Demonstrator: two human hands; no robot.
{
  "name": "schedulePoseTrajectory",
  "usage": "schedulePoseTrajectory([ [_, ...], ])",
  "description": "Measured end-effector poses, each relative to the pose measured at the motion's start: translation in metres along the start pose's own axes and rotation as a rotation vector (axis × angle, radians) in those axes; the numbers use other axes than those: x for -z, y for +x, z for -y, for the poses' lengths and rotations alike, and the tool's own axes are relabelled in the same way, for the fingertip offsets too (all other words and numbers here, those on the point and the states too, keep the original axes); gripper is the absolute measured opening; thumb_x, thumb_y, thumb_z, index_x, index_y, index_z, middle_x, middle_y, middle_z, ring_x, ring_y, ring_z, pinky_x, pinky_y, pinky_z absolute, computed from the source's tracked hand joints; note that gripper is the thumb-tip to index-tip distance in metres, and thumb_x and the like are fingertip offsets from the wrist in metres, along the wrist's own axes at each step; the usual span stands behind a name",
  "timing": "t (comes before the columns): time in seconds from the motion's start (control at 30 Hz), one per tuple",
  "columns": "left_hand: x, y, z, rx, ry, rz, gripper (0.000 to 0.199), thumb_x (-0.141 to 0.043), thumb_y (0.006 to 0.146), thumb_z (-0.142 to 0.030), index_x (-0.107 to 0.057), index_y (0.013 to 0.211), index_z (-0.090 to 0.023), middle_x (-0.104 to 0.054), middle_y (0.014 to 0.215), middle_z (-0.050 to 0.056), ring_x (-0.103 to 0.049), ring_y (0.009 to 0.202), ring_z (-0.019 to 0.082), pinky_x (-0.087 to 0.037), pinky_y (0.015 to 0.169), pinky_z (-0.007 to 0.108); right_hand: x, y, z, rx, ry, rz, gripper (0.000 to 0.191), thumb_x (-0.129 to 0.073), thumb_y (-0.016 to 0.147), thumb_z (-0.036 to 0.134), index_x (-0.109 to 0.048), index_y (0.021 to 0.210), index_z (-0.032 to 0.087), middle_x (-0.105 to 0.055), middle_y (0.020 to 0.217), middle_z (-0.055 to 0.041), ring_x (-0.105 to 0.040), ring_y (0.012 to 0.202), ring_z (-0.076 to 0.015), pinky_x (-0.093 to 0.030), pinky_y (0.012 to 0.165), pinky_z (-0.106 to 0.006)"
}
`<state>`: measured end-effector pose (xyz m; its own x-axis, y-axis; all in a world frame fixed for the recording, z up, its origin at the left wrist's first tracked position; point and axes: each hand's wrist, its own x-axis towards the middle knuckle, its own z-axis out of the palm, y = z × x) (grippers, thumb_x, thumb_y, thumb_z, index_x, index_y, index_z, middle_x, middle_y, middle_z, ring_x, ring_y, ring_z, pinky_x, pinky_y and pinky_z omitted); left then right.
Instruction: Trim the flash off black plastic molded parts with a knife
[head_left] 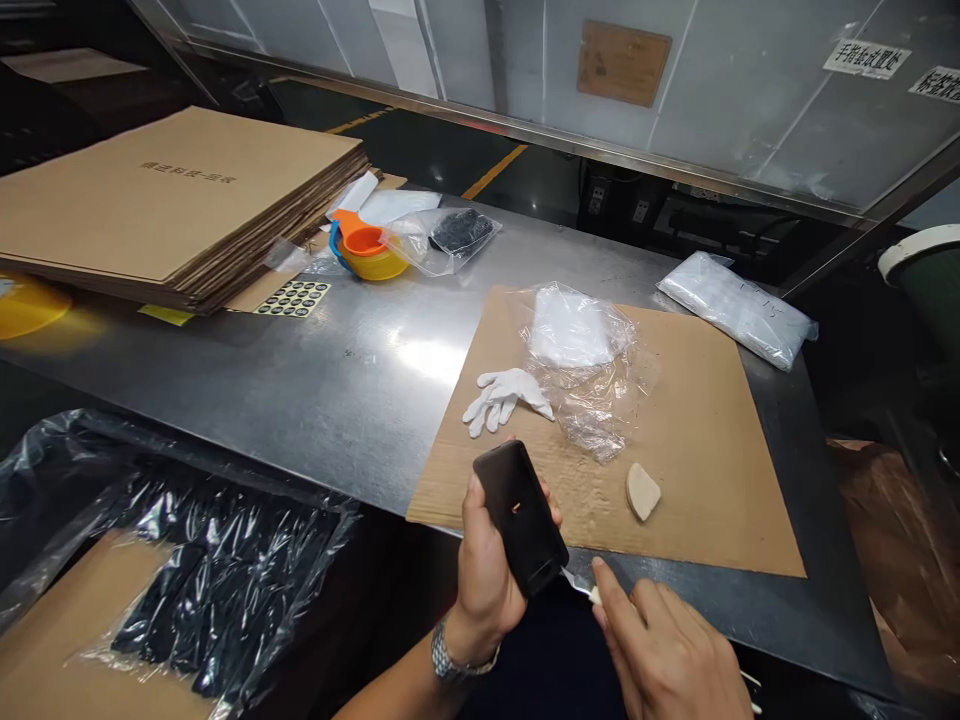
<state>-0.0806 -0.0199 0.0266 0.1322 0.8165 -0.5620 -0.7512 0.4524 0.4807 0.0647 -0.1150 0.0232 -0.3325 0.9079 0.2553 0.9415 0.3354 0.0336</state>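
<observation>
My left hand (484, 570) is closed around a black rectangular plastic housing (517, 510), hollow side facing me, with a small light-coloured slot or mark inside. In my right hand (667, 640) is a small knife (577, 581) with a thin metal blade and a pale handle, mostly covered by my fingers. The blade's tip meets the lower right corner of the housing. Just beyond lies a white glove (510, 395) on a cardboard sheet (705, 430). To the right on that sheet rests a beige wedge-shaped piece (643, 492).
Clear plastic bags (577, 340) lie on the cardboard. A wrapped plastic packet (739, 305) is at the right. At the left are a cardboard stack (180, 200), a round-label sheet (292, 298) and coloured cups (371, 257). Below left stands a lined box of bagged black parts (232, 560).
</observation>
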Motion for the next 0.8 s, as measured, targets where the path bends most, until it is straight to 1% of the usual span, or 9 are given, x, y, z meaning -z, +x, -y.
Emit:
schedulePoseTrajectory([
  [0.13, 0.0016, 0.0001, 0.0017, -0.005, 0.002, 0.006, 0.051, -0.040, 0.086, -0.053, -0.044, 0.129, -0.026, -0.060, 0.070, 0.002, -0.059, 0.056, 0.015, -0.049, 0.052, 0.025, -0.0006, -0.0001, -0.0008, -0.006, -0.020, -0.003, 0.030, -0.039, 0.095, 0.026, -0.061, 0.113, 0.016, -0.049, 0.059, 0.0019, -0.048, 0.050, -0.0094, -0.031, 0.050, -0.025],
  [0.27, 0.0032, 0.0008, 0.0035, 0.013, -0.004, -0.014, 0.053, -0.045, 0.084, -0.054, -0.047, 0.127, -0.024, -0.061, 0.070, 0.002, -0.060, 0.056, 0.015, -0.051, 0.053, 0.025, -0.0015, -0.0013, -0.0018, 0.004, -0.034, 0.002, 0.030, -0.039, 0.095, 0.025, -0.061, 0.113, 0.016, -0.048, 0.059, 0.0019, -0.048, 0.050, -0.0098, -0.031, 0.050, -0.025],
  [0.5, 0.0023, 0.0009, 0.0027, 0.043, 0.023, -0.042, 0.052, -0.039, 0.086, -0.056, -0.047, 0.126, -0.023, -0.062, 0.070, 0.003, -0.060, 0.055, 0.015, -0.049, 0.052, 0.024, -0.0002, -0.0028, -0.0029, 0.024, 0.001, 0.014, 0.030, -0.041, 0.095, 0.025, -0.059, 0.116, 0.015, -0.049, 0.060, 0.0022, -0.049, 0.051, -0.0093, -0.033, 0.051, -0.024],
  [0.67, 0.0008, -0.0004, 0.0039, 0.010, 0.051, -0.030, 0.052, -0.037, 0.087, -0.055, -0.044, 0.129, -0.025, -0.062, 0.070, 0.002, -0.059, 0.056, 0.014, -0.049, 0.054, 0.024, 0.0000, -0.0016, -0.0029, 0.025, 0.017, 0.023, 0.031, -0.038, 0.096, 0.025, -0.060, 0.116, 0.015, -0.049, 0.060, 0.0019, -0.050, 0.051, -0.0092, -0.032, 0.050, -0.024],
  [0.8, 0.0019, -0.0010, 0.0058, -0.031, 0.061, -0.003, 0.055, -0.037, 0.086, -0.056, -0.042, 0.131, -0.024, -0.062, 0.071, 0.002, -0.058, 0.057, 0.014, -0.049, 0.054, 0.024, -0.0005, -0.0015, -0.0033, 0.030, 0.025, 0.032, 0.032, -0.036, 0.096, 0.026, -0.060, 0.114, 0.016, -0.050, 0.060, 0.0018, -0.050, 0.050, -0.0090, -0.031, 0.050, -0.024],
])
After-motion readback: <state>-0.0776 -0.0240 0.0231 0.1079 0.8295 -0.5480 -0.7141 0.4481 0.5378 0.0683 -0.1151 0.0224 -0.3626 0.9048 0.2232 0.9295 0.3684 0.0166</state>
